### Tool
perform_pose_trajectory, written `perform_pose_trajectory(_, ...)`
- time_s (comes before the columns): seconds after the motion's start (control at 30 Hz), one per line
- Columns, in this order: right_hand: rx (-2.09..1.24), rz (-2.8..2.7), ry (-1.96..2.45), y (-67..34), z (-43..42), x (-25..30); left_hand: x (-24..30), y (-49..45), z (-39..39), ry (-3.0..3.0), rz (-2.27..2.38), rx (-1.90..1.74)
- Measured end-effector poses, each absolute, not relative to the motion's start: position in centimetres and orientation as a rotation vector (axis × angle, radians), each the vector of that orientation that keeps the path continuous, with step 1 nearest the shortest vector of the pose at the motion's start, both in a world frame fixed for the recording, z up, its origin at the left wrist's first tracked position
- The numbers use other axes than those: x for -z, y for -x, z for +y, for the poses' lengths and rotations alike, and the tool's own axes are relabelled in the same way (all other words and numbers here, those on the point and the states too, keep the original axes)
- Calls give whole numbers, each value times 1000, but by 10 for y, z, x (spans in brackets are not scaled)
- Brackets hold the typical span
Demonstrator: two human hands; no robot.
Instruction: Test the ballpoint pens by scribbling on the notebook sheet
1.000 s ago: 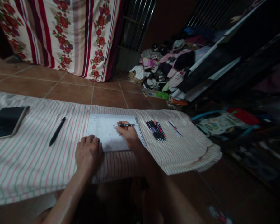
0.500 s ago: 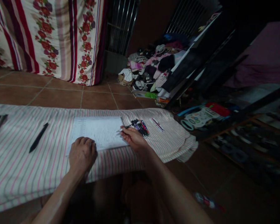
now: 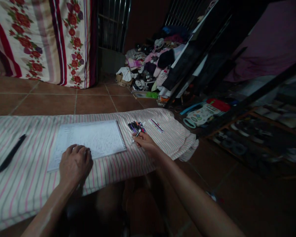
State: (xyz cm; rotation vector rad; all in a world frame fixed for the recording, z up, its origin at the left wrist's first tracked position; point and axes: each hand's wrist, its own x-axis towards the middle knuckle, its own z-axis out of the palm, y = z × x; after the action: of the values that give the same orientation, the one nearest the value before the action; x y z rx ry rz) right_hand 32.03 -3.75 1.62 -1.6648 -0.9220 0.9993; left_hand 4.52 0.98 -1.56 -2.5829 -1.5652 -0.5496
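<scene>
A spiral-bound sketch pad lies on striped cloth, its page covered in faint grey marks. Over its near left edge rests my left hand, palm down with the fingers a little bent and nothing held. My right hand is off the page, right of the spiral binding, pinching a slim pen. Just beyond those fingers lies a bunch of pens and markers, partly covered by the hand. A few thin pens lie farther right.
A long black pen-like object lies left of the pad on the striped cloth. Past the tiled floor are a flowered curtain and a heap of clothes. A shoe rack stands at right.
My right hand has moved with the pen from the page to beside the bunch of pens. My left hand stays on the pad. The view has shifted right.
</scene>
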Motion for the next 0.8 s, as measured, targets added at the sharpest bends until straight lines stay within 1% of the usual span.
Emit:
perform_pose_trajectory(0.17,-639,-1227,2190,-381,-52,-25,16,-46,9,2573,-1566,561)
perform_pose_trajectory(0.47,-308,-1205,2564,-463,-67,-21,21,-48,8,2555,-1487,608)
perform_pose_trajectory(0.63,-128,-1222,2756,-490,-67,-21,22,-51,6,2513,-1486,554)
perform_pose_trajectory(0.8,-1,-1200,2852,-509,-58,-20,23,-53,5,2474,-1493,465)
